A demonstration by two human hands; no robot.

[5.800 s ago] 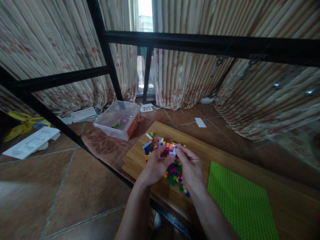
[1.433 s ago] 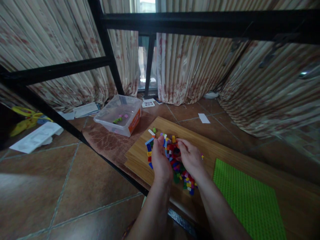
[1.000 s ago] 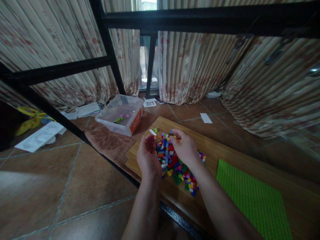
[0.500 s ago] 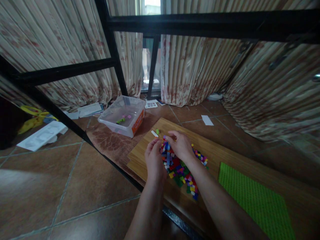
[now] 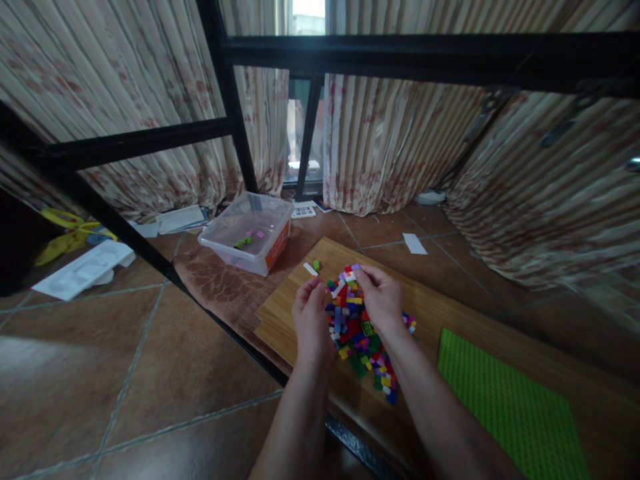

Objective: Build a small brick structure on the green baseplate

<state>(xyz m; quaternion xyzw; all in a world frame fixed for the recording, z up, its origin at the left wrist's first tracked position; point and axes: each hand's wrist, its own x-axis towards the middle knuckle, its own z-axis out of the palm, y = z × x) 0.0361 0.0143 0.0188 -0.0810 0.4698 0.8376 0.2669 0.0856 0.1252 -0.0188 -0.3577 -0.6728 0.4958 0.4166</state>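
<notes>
A pile of small colourful toy bricks lies between my hands on a wooden board. My left hand is at the pile's left edge, thumb and fingertips pressed together. Whatever is between them is too small to make out. Over the far right side of the pile, my right hand is closed in a pinch, its fingertips by a purple brick; I cannot tell if they grip it. Just beyond my left hand lie a white brick and a lime green brick, apart from the pile.
A clear plastic box with a few bricks inside stands beyond the board's left end. On the wooden board, a green studded baseplate lies at the right. Black metal bars cross in front of the curtains. White packaging rests on the tiles.
My right hand has shifted right and turned, uncovering more bricks at the far side of the pile. My left hand stays nearly in place.
</notes>
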